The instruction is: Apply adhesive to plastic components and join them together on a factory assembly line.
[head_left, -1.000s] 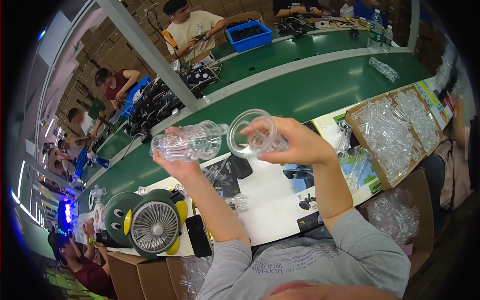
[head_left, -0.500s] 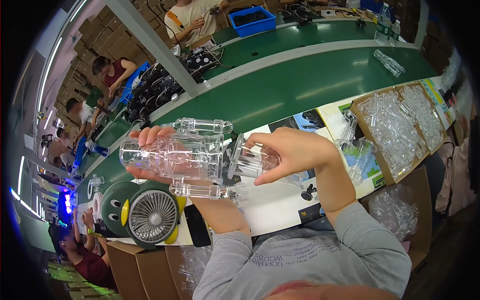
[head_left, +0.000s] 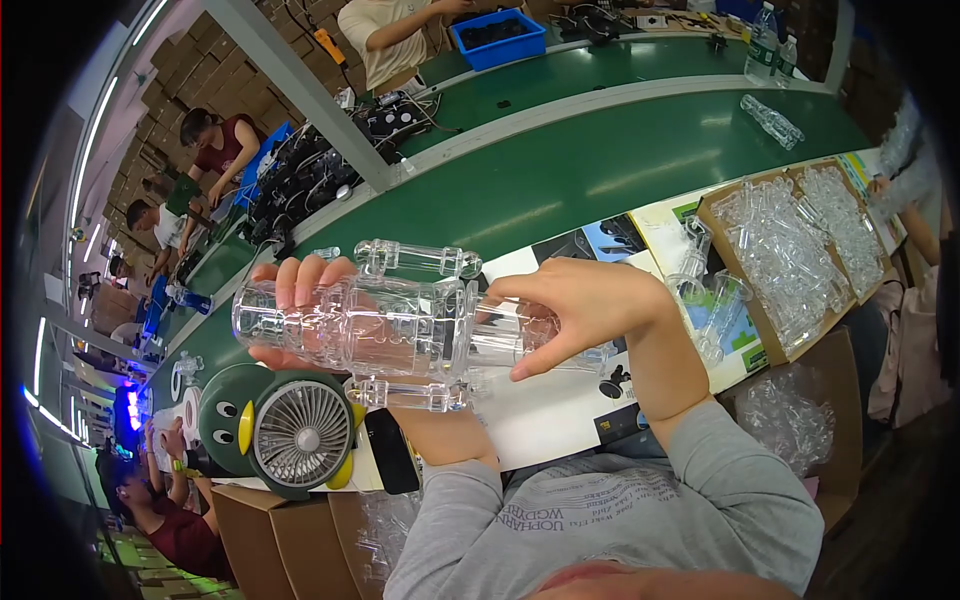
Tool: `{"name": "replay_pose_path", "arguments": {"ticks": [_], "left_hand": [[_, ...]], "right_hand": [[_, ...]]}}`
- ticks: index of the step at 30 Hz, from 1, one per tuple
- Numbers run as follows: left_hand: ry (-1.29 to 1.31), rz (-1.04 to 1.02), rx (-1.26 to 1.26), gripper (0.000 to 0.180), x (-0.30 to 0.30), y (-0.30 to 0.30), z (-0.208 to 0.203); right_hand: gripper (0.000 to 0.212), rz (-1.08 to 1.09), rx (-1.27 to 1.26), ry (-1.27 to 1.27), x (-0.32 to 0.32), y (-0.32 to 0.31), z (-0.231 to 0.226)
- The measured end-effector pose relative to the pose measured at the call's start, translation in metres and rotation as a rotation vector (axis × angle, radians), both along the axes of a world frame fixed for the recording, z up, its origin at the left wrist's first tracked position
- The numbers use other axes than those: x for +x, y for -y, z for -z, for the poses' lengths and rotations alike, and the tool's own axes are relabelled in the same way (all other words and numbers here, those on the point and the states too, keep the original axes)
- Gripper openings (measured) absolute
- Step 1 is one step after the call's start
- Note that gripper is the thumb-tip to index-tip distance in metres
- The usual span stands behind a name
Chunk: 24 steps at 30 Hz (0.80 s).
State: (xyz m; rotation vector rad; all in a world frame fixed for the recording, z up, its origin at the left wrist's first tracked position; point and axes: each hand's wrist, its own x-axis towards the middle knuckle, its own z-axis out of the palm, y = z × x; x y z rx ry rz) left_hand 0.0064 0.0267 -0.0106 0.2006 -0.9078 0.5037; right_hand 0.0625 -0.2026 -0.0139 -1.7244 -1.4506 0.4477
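My left hand is wrapped around a large clear plastic cylinder lying sideways, its fingers showing over the upper edge and through the wall. Two slim clear tubes flank it: an upper tube and a lower tube. My right hand grips a clear flanged plastic piece between thumb and fingers. That piece's round flange meets the open right end of the cylinder. Whether the two are locked together I cannot tell.
A green penguin-shaped fan and a black phone lie at the left. Cardboard trays of clear small parts stand at the right, beside loose clear pieces. Beyond the green table is a blue bin; co-workers sit further off.
The flanged piece and the cylinder have come together; a gap showed between them earlier. The cylinder with its side tubes has shifted slightly, while my right hand stays nearly in place.
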Motion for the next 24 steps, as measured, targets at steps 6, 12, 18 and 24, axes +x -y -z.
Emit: {"name": "replay_pose_path", "arguments": {"ticks": [6, 12, 18, 24], "left_hand": [[0.037, 0.054, -0.006, 0.063, 0.0003, -0.0001, 0.0002], [0.051, 0.01, 0.087, 0.059, 0.0018, 0.0029, -0.0012], [0.06, 0.039, 0.054, 0.06, -0.0002, 0.0057, -0.002], [0.069, 0.07, 0.042, 0.06, -0.003, 0.0038, -0.0027]], "right_hand": [[0.057, -0.022, 0.001, 0.012, 0.0002, -0.0015, 0.0013], [0.062, -0.022, -0.02, -0.024, -0.0001, -0.0023, 0.0018], [0.063, -0.052, -0.018, -0.021, -0.0005, -0.0025, -0.0008], [0.064, -0.081, 0.0, -0.008, -0.0002, -0.0046, 0.0012]]}}
